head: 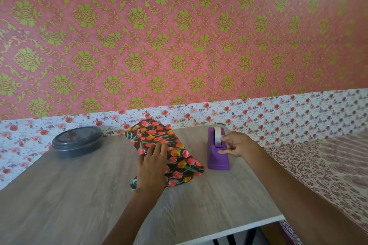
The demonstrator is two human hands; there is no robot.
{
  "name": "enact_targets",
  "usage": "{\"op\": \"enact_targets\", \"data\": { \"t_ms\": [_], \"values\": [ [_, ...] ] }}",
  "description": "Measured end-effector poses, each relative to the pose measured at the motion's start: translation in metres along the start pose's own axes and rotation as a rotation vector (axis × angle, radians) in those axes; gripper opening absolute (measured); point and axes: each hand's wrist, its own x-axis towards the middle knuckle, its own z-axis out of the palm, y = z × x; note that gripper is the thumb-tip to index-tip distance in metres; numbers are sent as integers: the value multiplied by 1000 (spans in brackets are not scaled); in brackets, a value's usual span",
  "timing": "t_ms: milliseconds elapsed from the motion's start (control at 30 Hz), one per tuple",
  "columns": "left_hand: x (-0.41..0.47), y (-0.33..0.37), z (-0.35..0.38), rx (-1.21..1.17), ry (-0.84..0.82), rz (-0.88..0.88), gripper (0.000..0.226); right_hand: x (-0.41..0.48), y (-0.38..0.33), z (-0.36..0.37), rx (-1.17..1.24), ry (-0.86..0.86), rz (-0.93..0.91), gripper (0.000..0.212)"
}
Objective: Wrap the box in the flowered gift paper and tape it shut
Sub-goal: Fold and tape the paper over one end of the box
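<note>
L hand presses paper, R hand touches tape dispenser.

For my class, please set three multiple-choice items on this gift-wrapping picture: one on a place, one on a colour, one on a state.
1. Where on the pale wood-grain table does the round dark lidded container stand?
A. far left
B. right edge
C. near front edge
2. What colour is the plastic tape dispenser?
A. green
B. purple
C. white
3. What is the left hand doing?
A. hanging idle
B. lifting the container
C. pressing flat on the black tulip-printed gift paper

Key: 1 A, it sits left of the paper; 2 B, its body is purple; 3 C, straight fingers lie on the paper.
</note>
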Motion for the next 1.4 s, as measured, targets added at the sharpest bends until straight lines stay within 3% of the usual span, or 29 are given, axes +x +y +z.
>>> {"op": "enact_targets", "data": {
  "t_ms": [133,567,733,933,1067,1400],
  "values": [
    [0,0,0,-7,12,5,91,-2,6,4,26,20,-31,43],
    [1,-3,2,-8,11,5,91,5,31,2,53,109,-90,30],
    [1,-3,2,-1,28,11,89,16,53,1,-31,141,-90,40],
    [1,-4,-1,-10,7,20,92,20,56,3,-290,302,-201,19],
    [0,-3,-3,-29,-7,24,94,24,50,2,-523,428,-271,22],
    [2,-5,0,-20,-21,18,97,15,39,4,-635,431,-288,27]
  ]
}}
